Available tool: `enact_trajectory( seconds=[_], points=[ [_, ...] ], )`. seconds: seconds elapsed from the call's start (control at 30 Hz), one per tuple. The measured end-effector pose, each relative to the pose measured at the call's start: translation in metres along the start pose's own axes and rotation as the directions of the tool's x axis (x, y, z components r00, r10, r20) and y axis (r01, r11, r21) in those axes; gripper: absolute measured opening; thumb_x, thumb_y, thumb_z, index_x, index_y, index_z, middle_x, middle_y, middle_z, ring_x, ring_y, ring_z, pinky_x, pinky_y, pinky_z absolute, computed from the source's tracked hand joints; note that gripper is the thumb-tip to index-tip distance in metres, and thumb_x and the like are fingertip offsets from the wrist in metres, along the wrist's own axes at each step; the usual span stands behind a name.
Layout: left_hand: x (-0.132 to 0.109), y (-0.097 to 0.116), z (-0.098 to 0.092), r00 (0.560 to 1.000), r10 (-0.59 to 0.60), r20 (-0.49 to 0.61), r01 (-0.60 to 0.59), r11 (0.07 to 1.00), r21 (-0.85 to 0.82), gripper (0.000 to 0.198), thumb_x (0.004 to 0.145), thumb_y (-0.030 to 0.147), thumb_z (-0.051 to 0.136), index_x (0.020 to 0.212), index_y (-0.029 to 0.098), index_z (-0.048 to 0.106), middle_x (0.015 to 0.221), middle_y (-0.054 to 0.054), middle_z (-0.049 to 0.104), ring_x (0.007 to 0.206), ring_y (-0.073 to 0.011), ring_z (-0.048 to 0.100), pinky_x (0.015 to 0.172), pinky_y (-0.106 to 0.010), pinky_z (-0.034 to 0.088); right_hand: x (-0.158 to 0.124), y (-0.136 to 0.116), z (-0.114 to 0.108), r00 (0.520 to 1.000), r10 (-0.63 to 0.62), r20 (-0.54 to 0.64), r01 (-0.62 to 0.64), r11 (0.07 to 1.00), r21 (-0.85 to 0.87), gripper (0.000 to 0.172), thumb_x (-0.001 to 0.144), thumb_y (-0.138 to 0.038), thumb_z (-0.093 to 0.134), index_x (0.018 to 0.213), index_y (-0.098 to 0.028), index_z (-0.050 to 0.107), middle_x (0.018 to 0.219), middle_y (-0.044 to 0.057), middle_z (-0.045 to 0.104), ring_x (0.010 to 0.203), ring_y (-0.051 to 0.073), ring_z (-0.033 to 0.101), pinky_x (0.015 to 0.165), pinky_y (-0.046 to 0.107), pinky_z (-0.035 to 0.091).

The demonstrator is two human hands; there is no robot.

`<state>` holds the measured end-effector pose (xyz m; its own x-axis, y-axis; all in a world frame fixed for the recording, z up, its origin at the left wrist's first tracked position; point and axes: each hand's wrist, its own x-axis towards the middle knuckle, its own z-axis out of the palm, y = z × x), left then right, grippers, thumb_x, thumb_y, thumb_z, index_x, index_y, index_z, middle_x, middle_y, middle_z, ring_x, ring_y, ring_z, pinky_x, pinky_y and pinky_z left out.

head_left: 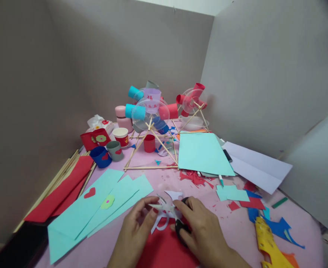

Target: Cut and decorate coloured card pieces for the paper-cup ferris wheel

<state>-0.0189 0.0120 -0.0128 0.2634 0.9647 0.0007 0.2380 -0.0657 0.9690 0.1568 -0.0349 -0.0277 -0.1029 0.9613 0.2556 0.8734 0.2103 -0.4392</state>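
Observation:
My right hand [204,227] grips black-handled scissors [182,230], with the blades pointing left toward my other hand. Thumb and fingers of my left hand [132,229] pinch a small piece of pale lilac paper [163,219] at the blades. Part of that paper is hidden behind the fingers and scissors, and a curved strip of it hangs below. Another pale scrap [173,194] lies just beyond the blades. Beneath both hands rests a red sheet [164,249].
Mint paper pieces [102,219] and folded red paper [60,190] lie left. Stick-framed wheels with paper tubes [150,128] stand at the back, near paper rings [100,157]. A mint sheet [204,153], lilac sheet [259,165], blue scraps [277,227] and yellow glue gun [267,242] are right.

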Motion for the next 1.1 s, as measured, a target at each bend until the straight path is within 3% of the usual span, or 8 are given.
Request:
enact_trajectory(
  seconds=[0.17, 0.37, 0.43, 0.57, 0.67, 0.73, 0.9, 1.1],
  points=[
    [0.001, 0.006, 0.005, 0.988, -0.121, 0.093, 0.13, 0.986, -0.104, 0.022, 0.074, 0.035, 0.062, 0.061, 0.018, 0.061, 0.06, 0.001, 0.063, 0.061, -0.0157, 0.056, 0.063, -0.024, 0.043, -0.002, -0.001, 0.006, 0.966, -0.204, -0.159, 0.17, 0.964, -0.206, 0.052, 0.065, -0.004, 0.055, 0.114, -0.022, 0.054, 0.091, 0.009, 0.059, 0.08, 0.026, 0.057, 0.06, 0.033, 0.049],
    [0.007, 0.005, -0.012, 0.972, -0.118, -0.203, 0.1, 0.99, -0.096, 0.021, 0.073, 0.038, 0.063, 0.063, 0.019, 0.06, 0.064, 0.003, 0.061, 0.063, -0.0149, 0.053, 0.061, -0.022, 0.04, -0.001, 0.004, 0.003, 0.95, -0.203, -0.238, 0.139, 0.956, -0.26, 0.042, 0.07, -0.004, 0.05, 0.108, -0.019, 0.057, 0.088, 0.011, 0.059, 0.077, 0.026, 0.058, 0.059, 0.035, 0.05],
    [0.008, 0.004, -0.02, 0.951, -0.082, -0.298, 0.068, 0.996, -0.056, 0.024, 0.074, 0.041, 0.061, 0.061, 0.02, 0.059, 0.064, 0.004, 0.06, 0.066, -0.0156, 0.054, 0.062, -0.022, 0.04, 0.0, 0.006, 0.002, 0.966, -0.132, -0.224, 0.089, 0.977, -0.191, 0.044, 0.069, -0.003, 0.049, 0.109, -0.02, 0.056, 0.092, 0.011, 0.057, 0.082, 0.027, 0.057, 0.061, 0.037, 0.051],
    [0.012, 0.0, -0.027, 0.965, 0.021, -0.261, 0.029, 0.982, 0.188, 0.032, 0.078, 0.044, 0.053, 0.058, 0.02, 0.059, 0.065, -0.001, 0.062, 0.077, -0.0215, 0.059, 0.07, -0.026, 0.043, 0.0, 0.006, -0.001, 0.99, 0.003, -0.139, 0.005, 0.998, 0.059, 0.044, 0.071, -0.006, 0.051, 0.112, -0.022, 0.054, 0.094, 0.009, 0.055, 0.086, 0.026, 0.056, 0.065, 0.036, 0.05],
    [0.014, -0.006, -0.026, 0.951, 0.178, -0.252, -0.058, 0.906, 0.419, 0.028, 0.079, 0.04, 0.052, 0.096, 0.02, 0.064, 0.104, -0.007, 0.064, 0.099, -0.0255, 0.056, 0.082, -0.033, 0.042, 0.001, 0.004, -0.001, 0.988, 0.106, -0.109, -0.071, 0.957, 0.28, 0.035, 0.074, -0.016, 0.056, 0.109, -0.022, 0.055, 0.091, 0.006, 0.055, 0.084, 0.022, 0.056, 0.071, 0.034, 0.048],
    [0.013, -0.009, -0.021, 0.968, 0.203, -0.146, -0.097, 0.845, 0.526, 0.034, 0.082, 0.039, 0.047, 0.107, 0.02, 0.059, 0.109, -0.009, 0.062, 0.099, -0.0249, 0.056, 0.085, -0.035, 0.041, 0.003, 0.004, -0.001, 0.981, 0.166, -0.102, -0.11, 0.903, 0.414, 0.031, 0.075, -0.022, 0.059, 0.106, -0.021, 0.055, 0.09, 0.004, 0.056, 0.081, 0.02, 0.055, 0.073, 0.033, 0.048],
    [0.006, -0.009, -0.008, 0.985, 0.158, 0.072, -0.162, 0.687, 0.708, 0.023, 0.078, 0.039, 0.052, 0.086, 0.02, 0.063, 0.084, -0.007, 0.064, 0.082, -0.0258, 0.057, 0.075, -0.036, 0.041, 0.007, 0.002, -0.001, 0.957, 0.291, -0.004, -0.212, 0.705, 0.677, 0.032, 0.073, -0.027, 0.064, 0.102, -0.018, 0.057, 0.084, 0.003, 0.059, 0.073, 0.017, 0.054, 0.069, 0.028, 0.047],
    [0.007, 0.002, -0.01, 0.997, 0.065, 0.036, -0.074, 0.868, 0.491, 0.02, 0.081, 0.031, 0.047, 0.066, 0.021, 0.056, 0.069, -0.001, 0.061, 0.068, -0.0202, 0.055, 0.066, -0.028, 0.038, 0.007, 0.0, 0.002, 0.945, 0.296, 0.14, -0.296, 0.59, 0.751, 0.022, 0.071, -0.02, 0.063, 0.093, -0.017, 0.059, 0.066, -0.004, 0.05, 0.062, 0.012, 0.048, 0.06, 0.024, 0.041]
  ],
)
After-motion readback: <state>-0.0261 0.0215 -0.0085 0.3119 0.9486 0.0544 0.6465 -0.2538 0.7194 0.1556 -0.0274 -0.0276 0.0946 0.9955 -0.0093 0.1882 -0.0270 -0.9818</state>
